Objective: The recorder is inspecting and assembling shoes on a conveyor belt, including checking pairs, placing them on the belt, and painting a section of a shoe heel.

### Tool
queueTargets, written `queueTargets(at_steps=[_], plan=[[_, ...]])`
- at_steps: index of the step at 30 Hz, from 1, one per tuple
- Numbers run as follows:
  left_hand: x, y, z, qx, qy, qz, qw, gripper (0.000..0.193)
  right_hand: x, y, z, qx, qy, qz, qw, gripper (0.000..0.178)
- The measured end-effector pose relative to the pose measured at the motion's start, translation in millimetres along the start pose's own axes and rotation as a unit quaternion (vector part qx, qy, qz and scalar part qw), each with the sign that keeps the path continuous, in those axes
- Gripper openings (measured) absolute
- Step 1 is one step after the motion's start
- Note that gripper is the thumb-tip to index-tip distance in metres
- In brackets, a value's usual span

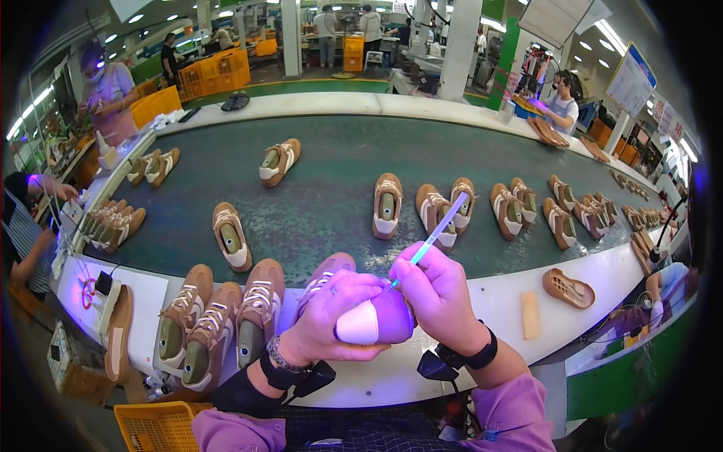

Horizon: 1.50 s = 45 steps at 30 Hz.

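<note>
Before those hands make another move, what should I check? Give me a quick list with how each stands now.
1. Shoe held by the left hand: ok.
2. Thin, pale tool gripped by the right hand: ok.
3. Tool's tip touching the shoe: cannot tell; it is close, but contact is too small to judge.
4. Light on the shoe: ok, a purple glow falls on it.
5. Free space left of the left hand: not ok, brown shoes stand close.
</note>
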<state>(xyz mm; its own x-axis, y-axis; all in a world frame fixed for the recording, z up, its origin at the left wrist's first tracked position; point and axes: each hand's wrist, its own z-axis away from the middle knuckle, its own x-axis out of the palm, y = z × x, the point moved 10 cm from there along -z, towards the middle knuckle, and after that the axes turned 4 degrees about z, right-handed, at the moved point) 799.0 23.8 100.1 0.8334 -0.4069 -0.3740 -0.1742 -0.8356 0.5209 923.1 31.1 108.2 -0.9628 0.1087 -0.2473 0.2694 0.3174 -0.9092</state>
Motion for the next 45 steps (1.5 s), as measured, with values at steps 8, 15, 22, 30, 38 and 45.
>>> queueTargets(at_steps=[8, 15, 22, 30, 38, 45], plan=[[0.0, -0.6, -1.3, -0.008, -0.002, -0.009, 1.000, 0.073, -2.3, -4.0, 1.2, -0.038, 0.000, -0.010, 0.999, 0.011], [-0.8, 0.5, -4.0, 0.001, 0.006, -0.004, 1.000, 0.071, -4.9, -3.6, -0.6, -0.022, 0.009, -0.010, 1.000, 0.011], [-0.3, -1.5, -6.4, -0.020, -0.003, 0.003, 1.000, 0.070, -5.7, -1.4, 1.5, -0.037, 0.009, -0.018, 0.999, 0.011], [-0.7, -3.6, -8.2, -0.023, 0.003, 0.002, 1.000, 0.069, -8.4, -5.8, 1.0, -0.048, 0.025, -0.016, 0.998, 0.010], [0.9, -13.3, -3.1, -0.068, -0.004, 0.006, 0.998, 0.070, -9.1, -7.2, 3.8, -0.078, 0.021, -0.006, 0.997, 0.010], [0.6, -17.8, -3.1, -0.073, -0.004, 0.019, 0.997, 0.071, -8.6, -6.8, 1.4, -0.072, 0.037, -0.026, 0.996, 0.009]])
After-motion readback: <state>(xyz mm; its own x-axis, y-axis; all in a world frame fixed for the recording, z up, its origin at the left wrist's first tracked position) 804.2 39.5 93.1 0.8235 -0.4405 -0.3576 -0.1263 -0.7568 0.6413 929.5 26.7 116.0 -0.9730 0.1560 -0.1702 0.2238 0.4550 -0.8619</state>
